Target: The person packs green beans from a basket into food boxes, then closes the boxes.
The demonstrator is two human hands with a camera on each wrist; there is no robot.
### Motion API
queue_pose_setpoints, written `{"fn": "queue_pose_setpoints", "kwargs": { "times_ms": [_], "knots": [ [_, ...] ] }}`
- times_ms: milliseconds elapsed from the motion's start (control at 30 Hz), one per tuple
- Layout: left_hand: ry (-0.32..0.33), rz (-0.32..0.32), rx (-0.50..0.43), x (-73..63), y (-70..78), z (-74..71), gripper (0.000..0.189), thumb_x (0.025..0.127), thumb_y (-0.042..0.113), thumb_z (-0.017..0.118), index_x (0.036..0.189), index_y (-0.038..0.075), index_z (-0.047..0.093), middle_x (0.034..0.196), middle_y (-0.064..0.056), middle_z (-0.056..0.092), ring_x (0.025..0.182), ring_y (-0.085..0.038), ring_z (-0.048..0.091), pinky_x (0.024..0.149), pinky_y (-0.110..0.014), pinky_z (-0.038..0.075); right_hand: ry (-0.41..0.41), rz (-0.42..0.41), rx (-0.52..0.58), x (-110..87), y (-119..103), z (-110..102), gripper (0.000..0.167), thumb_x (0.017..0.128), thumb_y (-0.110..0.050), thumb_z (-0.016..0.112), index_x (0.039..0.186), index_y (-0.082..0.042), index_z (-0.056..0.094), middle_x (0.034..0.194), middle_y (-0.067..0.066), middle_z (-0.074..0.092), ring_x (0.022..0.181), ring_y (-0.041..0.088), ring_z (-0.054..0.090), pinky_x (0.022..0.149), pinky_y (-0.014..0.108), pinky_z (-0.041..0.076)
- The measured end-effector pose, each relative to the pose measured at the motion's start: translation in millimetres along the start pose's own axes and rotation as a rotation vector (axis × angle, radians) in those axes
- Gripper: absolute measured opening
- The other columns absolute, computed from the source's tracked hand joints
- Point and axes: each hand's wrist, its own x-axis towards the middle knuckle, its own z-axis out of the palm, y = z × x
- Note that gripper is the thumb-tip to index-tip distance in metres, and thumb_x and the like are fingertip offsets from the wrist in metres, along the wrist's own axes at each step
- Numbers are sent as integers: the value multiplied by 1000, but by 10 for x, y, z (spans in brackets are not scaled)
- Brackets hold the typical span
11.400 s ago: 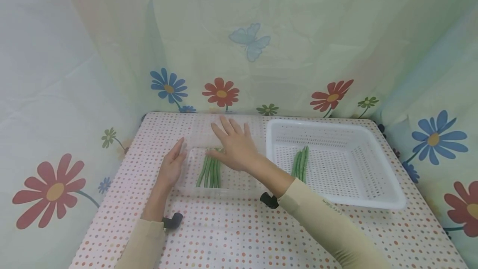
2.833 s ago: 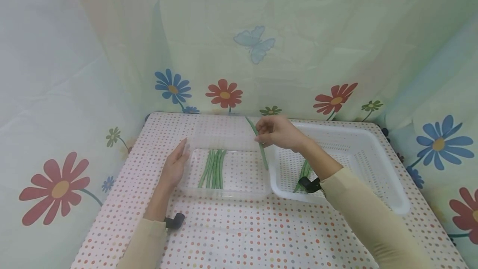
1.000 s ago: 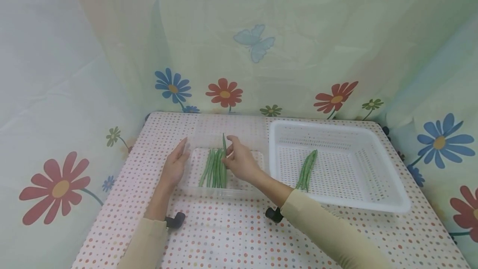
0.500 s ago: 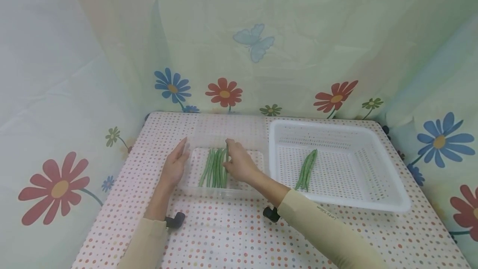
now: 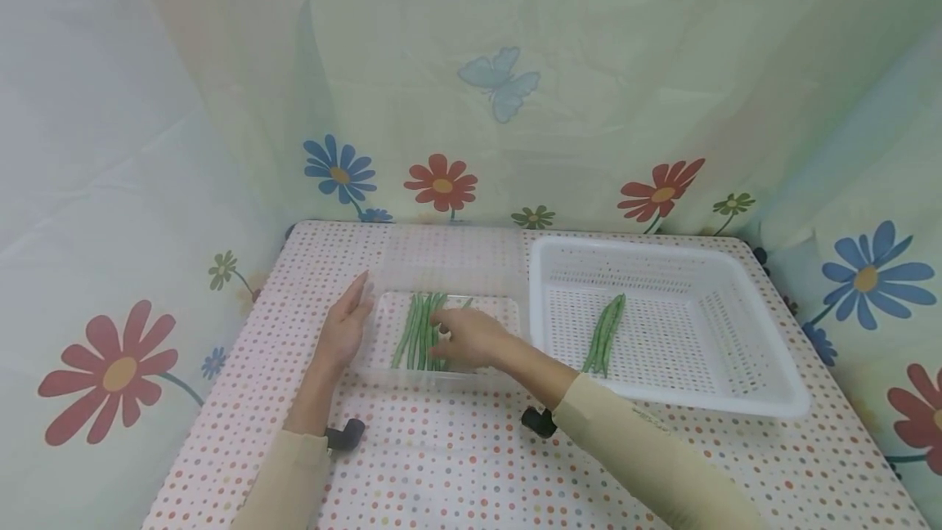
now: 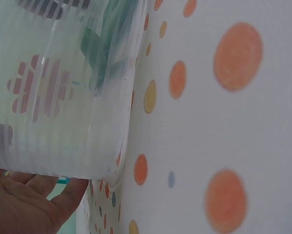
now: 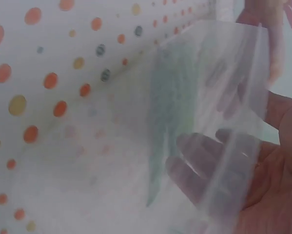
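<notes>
"Any risk?"
"Your relaxed right hand (image 5: pixel 471 338) grips nothing visible; brushing could skew the slender green beans (image 5: pixel 417 334) inside the clear rectangular plastic box (image 5: pixel 478 381)."
"And your left hand (image 5: pixel 343 330)?"
"Straight-fingered at its side; pushing could shift the box."

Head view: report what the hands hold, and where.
Left hand: nothing, only touching the clear container. Right hand, at the green beans: any hold cannot be told.

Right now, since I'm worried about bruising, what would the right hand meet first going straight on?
The right hand would probably meet the green beans in the clear plastic box; depth is unclear.
</notes>
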Motion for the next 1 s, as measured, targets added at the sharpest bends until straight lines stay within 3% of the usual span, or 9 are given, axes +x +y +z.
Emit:
{"fn": "queue_pose_setpoints", "kwargs": {
  "times_ms": [333,567,800,1000],
  "knots": [
    [-1,-5,4,-25,15,-9,53,113,32,37,165,37,26,172,7,27,162,-17,16,134,-47,15,23,-99,-27,-183,-62,-420,51,99,-37,71,141,-10,62,138,11,69,124,31,68,100,47,59],
    [0,-18,2,-13,-2,-11,54,113,32,38,165,37,26,172,7,28,162,-17,16,134,-48,15,51,-65,-59,-235,-25,-713,56,100,-43,68,146,-13,58,146,7,64,128,28,66,104,49,57],
    [8,-27,9,-2,-15,-3,53,113,33,39,164,38,27,172,7,28,162,-18,16,134,-47,15,109,-45,-54,-288,129,-912,63,102,-48,64,152,-11,53,156,9,54,148,32,47,123,53,41],
    [9,-25,4,4,-11,6,53,113,33,38,164,39,28,172,7,28,162,-18,18,134,-47,16,117,-86,-81,-337,313,-974,68,101,-48,65,157,-13,48,166,11,41,154,33,37,126,55,34]
  ]
}}
